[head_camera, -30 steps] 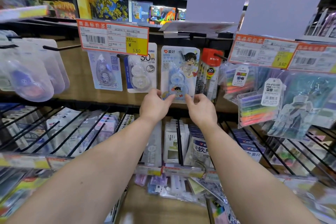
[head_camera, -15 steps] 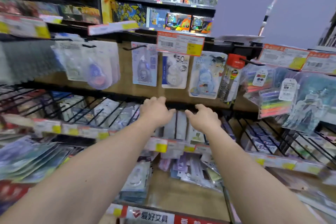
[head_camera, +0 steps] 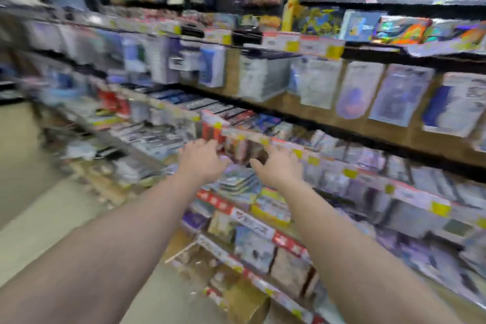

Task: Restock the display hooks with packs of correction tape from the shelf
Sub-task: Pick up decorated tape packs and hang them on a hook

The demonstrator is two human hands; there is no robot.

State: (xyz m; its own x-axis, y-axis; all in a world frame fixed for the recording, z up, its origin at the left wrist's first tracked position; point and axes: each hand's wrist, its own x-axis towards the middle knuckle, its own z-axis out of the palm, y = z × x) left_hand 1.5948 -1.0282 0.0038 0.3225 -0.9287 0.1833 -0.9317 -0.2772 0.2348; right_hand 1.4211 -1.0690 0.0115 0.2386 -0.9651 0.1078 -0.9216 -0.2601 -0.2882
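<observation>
Blurred stationery shelves [head_camera: 247, 137] are streaking past; left hand [head_camera: 202, 159] and right hand [head_camera: 280, 167] are reaching out, fingers loose, both holding nothing

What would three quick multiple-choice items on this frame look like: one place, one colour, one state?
1. Where are both hands?
A. At the front edge of the slanted shelf
B. On the floor
C. On the top shelf

2. What colour is the patch on the price tags?
A. Green
B. Yellow
C. Black

3. What do the hands hold?
A. One pack each
B. One shared pack
C. Nothing

A: the left hand and right hand reach the slanted shelf.
B: the price tags show yellow.
C: the fingers are spread with no pack in them, despite the blur.
</observation>
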